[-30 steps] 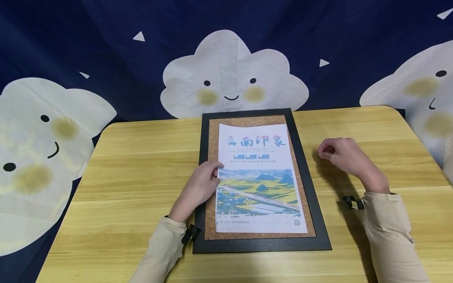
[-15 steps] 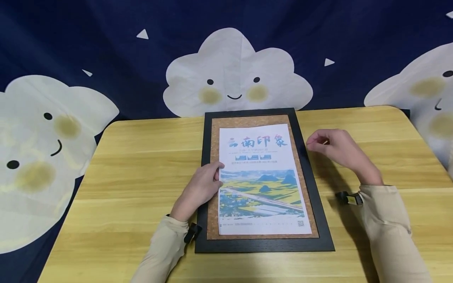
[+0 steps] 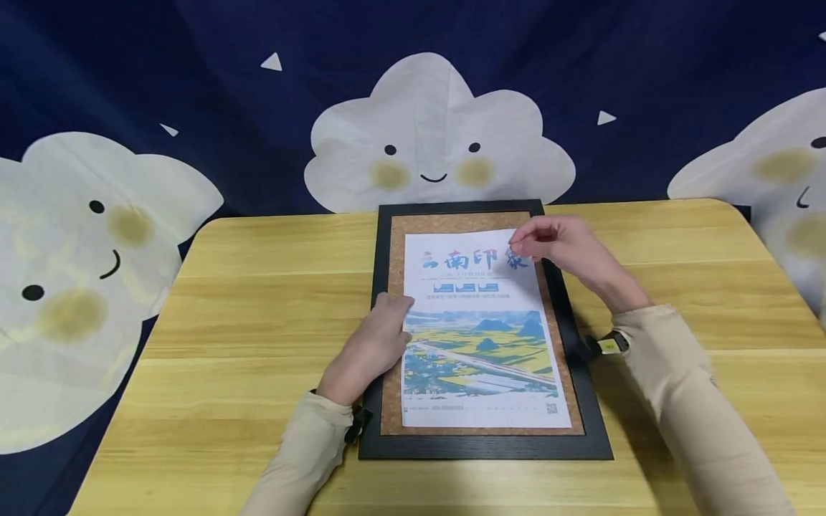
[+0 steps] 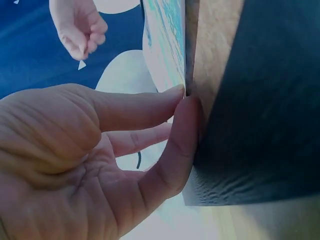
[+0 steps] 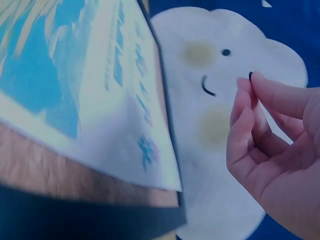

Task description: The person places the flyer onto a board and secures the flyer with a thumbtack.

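Observation:
A printed poster (image 3: 480, 330) with a landscape and Chinese characters lies on a cork board (image 3: 459, 221) with a black frame (image 3: 484, 448). My left hand (image 3: 371, 344) pinches the poster's left edge between thumb and forefinger, as the left wrist view shows up close. Over the poster's upper right corner is my right hand (image 3: 564, 251), its thumb and forefinger together. In the right wrist view a tiny black thing (image 5: 251, 76) shows at those fingertips; it is too small to tell its kind. The right fingertips appear apart from the poster there.
The board rests on a wooden table (image 3: 271, 287), near its back edge at the top. Behind the table hangs a dark blue cloth (image 3: 193, 43) with smiling white clouds. Both wrists wear black straps under beige sleeves (image 3: 684, 387).
My right hand has come left and away from me, from the table at the right to above the poster's upper right corner. The left hand keeps its hold on the edge.

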Available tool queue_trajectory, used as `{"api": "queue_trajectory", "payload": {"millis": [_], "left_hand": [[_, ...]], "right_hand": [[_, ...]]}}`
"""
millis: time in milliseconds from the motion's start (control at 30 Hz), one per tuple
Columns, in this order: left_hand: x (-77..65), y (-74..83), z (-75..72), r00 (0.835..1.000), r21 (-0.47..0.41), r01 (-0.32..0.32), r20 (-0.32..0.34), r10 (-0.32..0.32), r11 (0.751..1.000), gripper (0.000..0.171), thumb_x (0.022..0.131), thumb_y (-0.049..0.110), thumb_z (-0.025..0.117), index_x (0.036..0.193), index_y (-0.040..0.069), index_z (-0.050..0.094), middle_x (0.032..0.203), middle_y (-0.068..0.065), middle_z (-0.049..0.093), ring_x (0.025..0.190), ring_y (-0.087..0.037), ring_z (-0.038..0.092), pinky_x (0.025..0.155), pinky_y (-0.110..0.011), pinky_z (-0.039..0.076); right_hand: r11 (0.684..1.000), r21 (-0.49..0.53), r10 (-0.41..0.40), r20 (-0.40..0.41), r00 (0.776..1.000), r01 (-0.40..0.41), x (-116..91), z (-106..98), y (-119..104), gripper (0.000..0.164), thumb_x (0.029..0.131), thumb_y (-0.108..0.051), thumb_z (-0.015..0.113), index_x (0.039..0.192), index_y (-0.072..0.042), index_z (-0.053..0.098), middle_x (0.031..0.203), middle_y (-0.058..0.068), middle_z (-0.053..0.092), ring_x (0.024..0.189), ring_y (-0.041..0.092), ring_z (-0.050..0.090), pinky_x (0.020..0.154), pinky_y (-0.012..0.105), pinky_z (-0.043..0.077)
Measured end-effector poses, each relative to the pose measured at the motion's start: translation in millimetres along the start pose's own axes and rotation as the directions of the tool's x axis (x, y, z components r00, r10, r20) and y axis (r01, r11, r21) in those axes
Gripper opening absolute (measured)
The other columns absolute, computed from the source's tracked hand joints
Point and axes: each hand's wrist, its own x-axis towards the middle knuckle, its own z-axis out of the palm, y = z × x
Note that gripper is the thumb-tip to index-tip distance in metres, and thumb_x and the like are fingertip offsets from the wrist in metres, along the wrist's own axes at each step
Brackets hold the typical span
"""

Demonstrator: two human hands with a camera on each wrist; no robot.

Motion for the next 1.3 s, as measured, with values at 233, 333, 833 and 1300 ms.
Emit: {"api": "queue_trajectory", "payload": {"millis": [233,333,833,1300], "left_hand": [[-3.4,2.3,4.3,0.989,0.165,-0.140,-0.022,0.146,0.976,0.052,0.099,-0.007,0.061,0.149,0.003,0.053,0.137,-0.022,0.045,0.107,-0.031,0.055,0.073,-0.037,0.052],[-4.9,4.1,4.7,0.980,0.217,-0.188,-0.018,0.196,0.958,0.051,0.097,-0.007,0.062,0.147,0.003,0.056,0.149,-0.024,0.043,0.131,-0.037,0.048,0.093,-0.045,0.053],[-6.3,7.3,2.4,0.978,0.134,-0.122,0.184,0.097,0.983,0.060,0.103,0.012,0.063,0.159,0.005,0.041,0.172,-0.017,0.014,0.158,-0.031,0.012,0.120,-0.049,0.031],[-7.3,6.7,4.3,0.980,0.139,-0.116,0.179,0.090,0.983,0.061,0.103,0.016,0.065,0.159,0.005,0.041,0.172,-0.018,0.013,0.158,-0.033,0.011,0.117,-0.051,0.035]], "right_hand": [[0.998,0.049,0.044,0.002,0.999,-0.044,27.9,20.8,4.8,0.021,0.099,-0.008,0.071,0.114,0.006,0.073,0.104,0.006,0.073,0.089,0.021,0.063,0.078,0.027,0.053],[0.995,0.092,0.046,0.036,0.998,-0.049,37.6,26.7,9.0,0.020,0.099,-0.005,0.069,0.114,0.009,0.071,0.105,0.006,0.073,0.088,0.015,0.065,0.079,0.024,0.055],[0.982,0.014,0.189,0.058,0.980,-0.190,67.6,44.0,16.1,0.021,0.099,-0.018,0.073,0.113,-0.003,0.076,0.095,0.002,0.074,0.083,0.020,0.058,0.076,0.030,0.044],[0.971,-0.040,0.240,0.109,0.965,-0.237,85.9,52.4,5.7,0.016,0.096,-0.007,0.075,0.107,0.004,0.077,0.084,0.002,0.076,0.070,0.011,0.067,0.066,0.021,0.053]]}}
